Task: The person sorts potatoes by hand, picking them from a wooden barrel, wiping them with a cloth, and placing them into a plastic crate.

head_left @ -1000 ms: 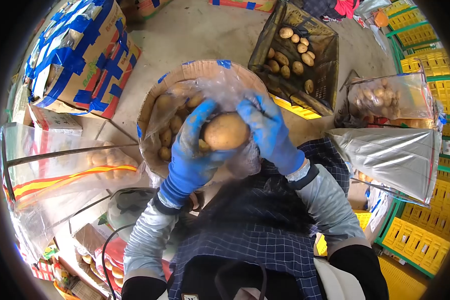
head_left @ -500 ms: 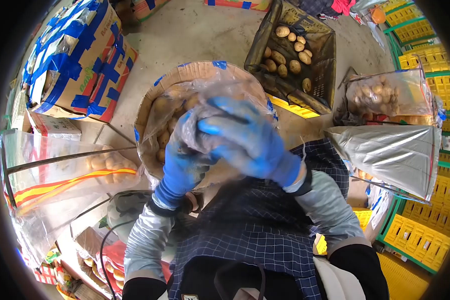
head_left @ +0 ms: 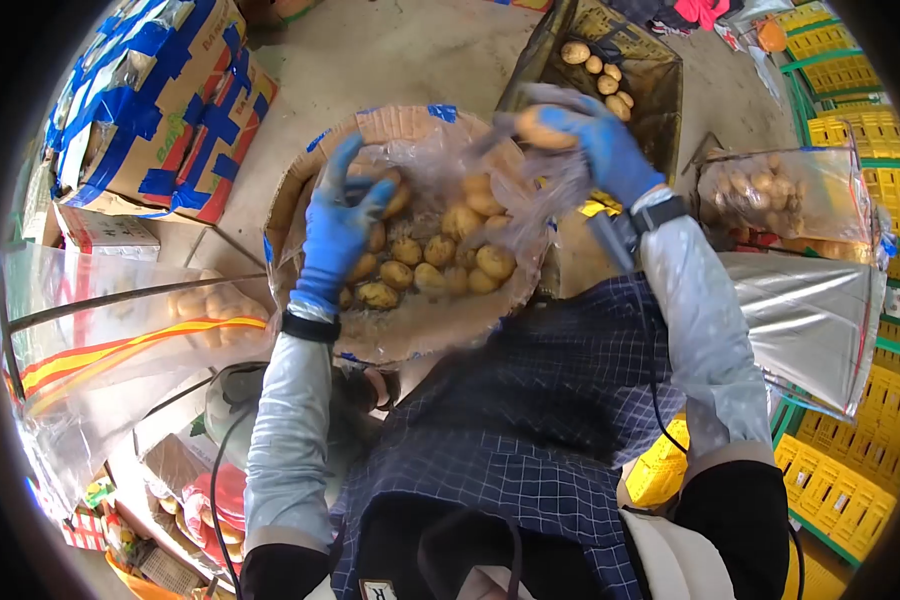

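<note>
Both hands wear blue gloves. My left hand [head_left: 344, 222] is over the left side of a round cardboard container [head_left: 385, 345], fingers apart, holding nothing. Inside the container, potatoes [head_left: 438, 250] lie in clear plastic film. Over the near left corner of a dark-lined crate [head_left: 655, 110], my right hand [head_left: 595, 140] holds a potato [head_left: 547, 128] along with a dark cloth or wrap, blurred by motion. Several potatoes [head_left: 607, 84] lie in that crate.
A taped cardboard box [head_left: 185, 125] stands at the upper left. Clear bags on frames hold potatoes at the left [head_left: 210, 305] and right [head_left: 760, 190]. A silver bag [head_left: 800, 320] hangs at the right, near yellow crates [head_left: 840, 490].
My hands, together over the container before, have moved apart. The left has opened toward the left side; the right has gone up and right to the crate, and a potato now shows in it.
</note>
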`<state>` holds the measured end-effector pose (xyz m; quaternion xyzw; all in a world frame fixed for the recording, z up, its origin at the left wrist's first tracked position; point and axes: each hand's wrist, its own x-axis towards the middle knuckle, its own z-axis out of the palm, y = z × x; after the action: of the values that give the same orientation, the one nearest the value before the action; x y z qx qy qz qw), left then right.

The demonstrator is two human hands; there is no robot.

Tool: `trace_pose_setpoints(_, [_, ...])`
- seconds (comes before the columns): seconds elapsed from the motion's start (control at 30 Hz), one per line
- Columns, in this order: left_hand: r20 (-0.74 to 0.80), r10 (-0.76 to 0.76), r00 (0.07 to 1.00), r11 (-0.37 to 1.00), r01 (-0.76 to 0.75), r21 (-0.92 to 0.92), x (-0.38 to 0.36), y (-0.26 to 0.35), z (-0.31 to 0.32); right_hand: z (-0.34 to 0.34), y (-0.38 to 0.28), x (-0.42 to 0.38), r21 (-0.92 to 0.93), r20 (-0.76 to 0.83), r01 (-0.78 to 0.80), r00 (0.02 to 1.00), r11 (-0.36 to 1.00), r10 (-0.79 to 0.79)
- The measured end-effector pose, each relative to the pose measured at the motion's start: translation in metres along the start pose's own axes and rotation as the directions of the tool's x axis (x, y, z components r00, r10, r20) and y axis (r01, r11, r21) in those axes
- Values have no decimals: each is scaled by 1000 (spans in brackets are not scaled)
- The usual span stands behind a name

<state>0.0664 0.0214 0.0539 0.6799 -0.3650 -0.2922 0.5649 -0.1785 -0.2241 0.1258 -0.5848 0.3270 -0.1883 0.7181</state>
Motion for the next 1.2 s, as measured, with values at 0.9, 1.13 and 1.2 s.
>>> trace_pose_setpoints(0.9, [562,-462,686,470,727,-501,0,-70,104,-97,11,0,-463,-189,302,885,833,-426])
trace_pose_setpoints(1.13, [537,-187,822,579,534,-616,-35,68,0,32,-79,-53,-441,159,408,912,799,-378])
trace_pose_setpoints(1.2, [603,-55,796,435,563,-703,-45,70,-18,94,-94,-73,-413,411,699,715,583,-566])
